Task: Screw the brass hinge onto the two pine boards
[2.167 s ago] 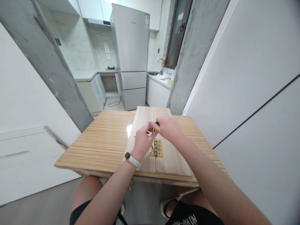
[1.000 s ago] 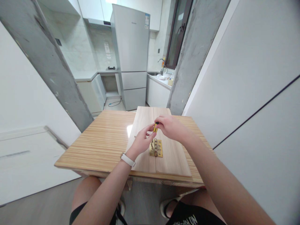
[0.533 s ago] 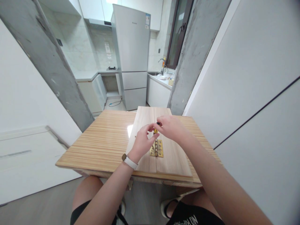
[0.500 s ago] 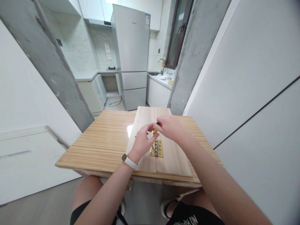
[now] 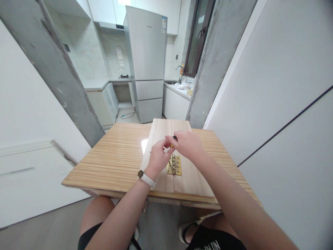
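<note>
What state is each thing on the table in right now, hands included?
Left hand: fingers pinched at the screwdriver's lower end, above the hinge.
Right hand: closed around the screwdriver's top.
Screwdriver: yellow and black, held roughly upright, mostly hidden.
Brass hinge: open flat across the seam.
Two boards: lying flat, side by side.
Table: carrying the boards.

Left hand point(image 5: 158, 157) nearer screwdriver point(image 5: 172, 142)

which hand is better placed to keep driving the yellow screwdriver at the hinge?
Right, probably. The right hand is wrapped over the top of the yellow screwdriver, above the brass hinge. The left hand only pinches near its lower end, suited to steadying.
</note>
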`<state>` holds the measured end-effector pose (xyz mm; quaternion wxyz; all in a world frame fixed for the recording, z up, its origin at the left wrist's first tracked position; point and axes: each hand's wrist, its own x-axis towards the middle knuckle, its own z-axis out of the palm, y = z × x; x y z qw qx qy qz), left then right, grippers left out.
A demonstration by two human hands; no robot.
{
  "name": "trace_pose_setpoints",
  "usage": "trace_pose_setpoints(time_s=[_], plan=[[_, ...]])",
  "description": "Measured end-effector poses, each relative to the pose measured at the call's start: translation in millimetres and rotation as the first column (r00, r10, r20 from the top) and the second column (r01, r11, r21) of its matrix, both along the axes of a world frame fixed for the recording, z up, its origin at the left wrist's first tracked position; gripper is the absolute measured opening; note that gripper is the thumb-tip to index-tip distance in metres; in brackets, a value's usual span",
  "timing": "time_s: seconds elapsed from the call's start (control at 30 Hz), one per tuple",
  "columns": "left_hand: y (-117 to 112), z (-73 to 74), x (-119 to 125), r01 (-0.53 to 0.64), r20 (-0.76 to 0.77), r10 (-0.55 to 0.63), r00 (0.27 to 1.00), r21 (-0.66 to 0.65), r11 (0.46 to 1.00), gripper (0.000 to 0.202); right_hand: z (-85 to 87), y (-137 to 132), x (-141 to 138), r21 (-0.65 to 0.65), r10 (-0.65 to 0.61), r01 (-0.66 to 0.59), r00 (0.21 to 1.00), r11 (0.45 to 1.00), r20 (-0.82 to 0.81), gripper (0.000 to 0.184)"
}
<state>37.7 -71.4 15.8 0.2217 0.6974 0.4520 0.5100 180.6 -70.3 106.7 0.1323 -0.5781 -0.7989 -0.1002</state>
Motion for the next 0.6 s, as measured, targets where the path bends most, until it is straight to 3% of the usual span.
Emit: trace_pose_setpoints(time_s=[0.17, 0.3, 0.43, 0.6], plan=[[5, 0.3, -8, 0.098, 0.054, -0.095, 0.994, -0.061, 0.993, 0.014, 10.3, 2, 13, -0.106, 0.226, -0.246, 0.958, 0.963, -0.176, 0.026], [7, -0.1, -11, 0.165, 0.078, -0.157, 0.984, -0.108, 0.98, 0.015, 20.4, 3, 17, -0.172, 0.352, -0.405, 0.896, 0.898, -0.27, 0.024], [8, -1.6, -11, 0.179, 0.092, -0.168, 0.981, -0.131, 0.975, 0.016, 20.1, 6, 18, -0.192, 0.39, -0.446, 0.881, 0.874, -0.268, 0.024], [5, -2.1, -9, 0.169, 0.074, -0.161, 0.984, -0.126, 0.978, 0.017, 13.5, 11, 20, -0.157, 0.36, -0.402, 0.901, 0.902, -0.241, 0.023]])
